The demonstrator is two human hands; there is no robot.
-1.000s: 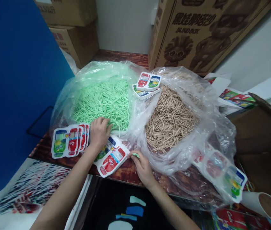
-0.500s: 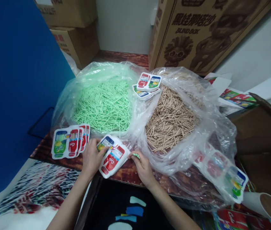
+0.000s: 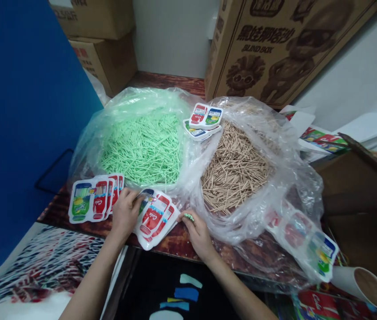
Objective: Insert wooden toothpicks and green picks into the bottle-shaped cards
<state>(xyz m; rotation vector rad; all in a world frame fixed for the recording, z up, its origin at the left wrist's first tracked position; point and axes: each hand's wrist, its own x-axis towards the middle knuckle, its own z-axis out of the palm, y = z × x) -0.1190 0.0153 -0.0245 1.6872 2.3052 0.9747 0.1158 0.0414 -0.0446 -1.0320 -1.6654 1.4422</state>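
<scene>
My left hand [image 3: 125,215] pinches the left edge of a printed pouch [image 3: 155,216] with a green half and a red "Cola" half. A second red pouch shows from under its right side. My right hand [image 3: 200,238] is closed on a small bunch of green sticks [image 3: 188,217], only their ends showing, close to the pouches' right edge. Left of my left hand lies a fanned row of pouches [image 3: 81,200], the front one with sticks behind its windows. Beyond my hands are a heap of green sticks [image 3: 141,149] and a heap of brown sticks [image 3: 236,166].
Clear plastic bags [image 3: 295,178] surround both heaps. More pouches [image 3: 205,116] rest between them, and others [image 3: 323,253] lie at the right. A paper cup [image 3: 344,280] lies tipped at the lower right. Cardboard boxes [image 3: 255,49] stand behind; a blue panel [image 3: 25,133] borders the left.
The top pouch under my left hand has shifted and turned, and the red part of the one beneath now shows. My right hand keeps the green sticks nearly still.
</scene>
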